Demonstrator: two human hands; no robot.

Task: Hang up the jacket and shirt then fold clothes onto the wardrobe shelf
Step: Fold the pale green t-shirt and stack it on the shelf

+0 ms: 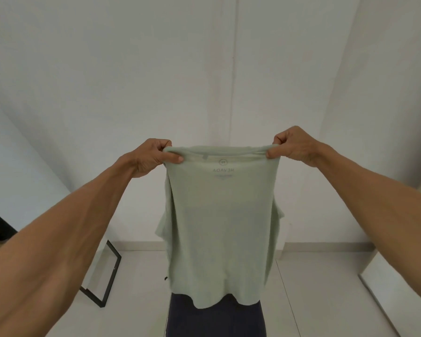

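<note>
A pale green T-shirt (219,229) hangs in the air in front of me, stretched flat between both hands. Mirrored lettering shows through the fabric near its top edge, and its sleeves are folded behind the body. My left hand (153,155) pinches the top left corner. My right hand (292,145) pinches the top right corner. The hem hangs loose just above a dark navy cloth (214,317) lying below. No jacket, hanger or wardrobe shelf is in sight.
White walls (156,69) rise straight ahead, over a pale tiled floor (141,283). A black metal frame (110,276) leans at the lower left. A white panel (399,295) juts in at the lower right.
</note>
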